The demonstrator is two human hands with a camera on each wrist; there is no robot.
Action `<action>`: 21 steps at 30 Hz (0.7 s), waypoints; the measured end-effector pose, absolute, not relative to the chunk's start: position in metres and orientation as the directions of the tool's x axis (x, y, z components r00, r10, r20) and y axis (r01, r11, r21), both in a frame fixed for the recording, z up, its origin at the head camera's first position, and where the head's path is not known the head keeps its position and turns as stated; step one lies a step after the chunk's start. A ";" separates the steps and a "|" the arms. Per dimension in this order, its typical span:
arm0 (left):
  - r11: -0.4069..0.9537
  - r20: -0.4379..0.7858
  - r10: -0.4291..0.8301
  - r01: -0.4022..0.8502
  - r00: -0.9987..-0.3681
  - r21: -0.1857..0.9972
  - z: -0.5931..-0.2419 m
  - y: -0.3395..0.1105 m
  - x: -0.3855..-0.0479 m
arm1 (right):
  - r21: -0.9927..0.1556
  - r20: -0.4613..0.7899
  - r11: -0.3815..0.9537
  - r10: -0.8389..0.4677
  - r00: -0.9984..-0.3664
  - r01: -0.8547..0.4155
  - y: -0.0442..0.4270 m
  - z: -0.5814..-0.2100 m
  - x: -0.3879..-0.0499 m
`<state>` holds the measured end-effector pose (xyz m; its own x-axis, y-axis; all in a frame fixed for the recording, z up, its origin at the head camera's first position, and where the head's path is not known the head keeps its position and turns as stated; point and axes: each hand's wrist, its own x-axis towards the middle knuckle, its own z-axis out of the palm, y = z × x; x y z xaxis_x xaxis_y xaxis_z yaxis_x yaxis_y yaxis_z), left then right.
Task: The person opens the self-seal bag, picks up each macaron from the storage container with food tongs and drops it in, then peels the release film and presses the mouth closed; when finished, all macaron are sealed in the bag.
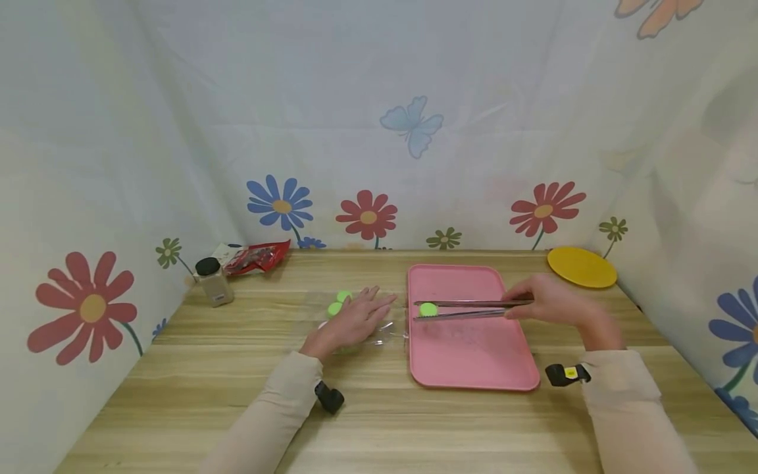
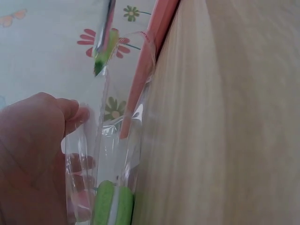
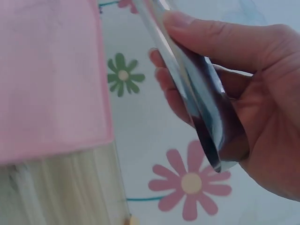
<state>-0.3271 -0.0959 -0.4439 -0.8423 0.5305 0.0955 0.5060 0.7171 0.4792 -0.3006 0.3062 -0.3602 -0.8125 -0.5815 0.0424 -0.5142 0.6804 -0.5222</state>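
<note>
My right hand [image 1: 551,303] grips metal tongs [image 3: 201,93], its thumb on one arm and its fingers on the other. Between the tong tips, over the pink tray [image 1: 474,362], is a bright green macaron [image 1: 428,309]. My left hand [image 1: 361,316] is at a clear plastic bag [image 2: 105,145], left of the tray. In the left wrist view its thumb and fingers hold the bag's film, with some fingers showing through it. A green macaron with pale filling [image 2: 112,206] lies inside; more green macarons [image 1: 335,309] show beside the left hand in the head view.
A yellow plate [image 1: 582,267] lies at the back right of the wooden table [image 1: 367,428]. At the back left stand a black-lidded jar [image 1: 214,283] and a red packet [image 1: 257,257]. A flower-print curtain [image 1: 331,131] surrounds the table.
</note>
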 end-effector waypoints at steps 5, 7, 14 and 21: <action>0.712 0.099 0.540 0.516 -0.836 0.476 -0.443 -0.096 -0.328 | -0.451 0.118 0.678 -0.599 -0.792 -0.580 0.279 -0.372 -0.307; 0.714 0.101 0.535 0.513 -0.838 0.476 -0.444 -0.097 -0.328 | -0.451 0.144 0.664 -0.605 -0.783 -0.596 0.269 -0.378 -0.308; 0.711 0.113 0.528 0.510 -0.842 0.484 -0.447 -0.096 -0.328 | -0.454 0.183 0.665 -0.582 -0.793 -0.593 0.241 -0.393 -0.309; 0.711 0.137 0.518 0.514 -0.844 0.481 -0.444 -0.098 -0.328 | -0.422 0.224 0.633 -0.620 -0.751 -0.649 0.230 -0.392 -0.307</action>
<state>-0.3275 -0.0977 -0.4436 -0.8445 0.5177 0.1373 0.5138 0.7105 0.4809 -0.3069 0.2295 -0.3919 -0.7515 -0.6205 0.2243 -0.6488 0.6332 -0.4221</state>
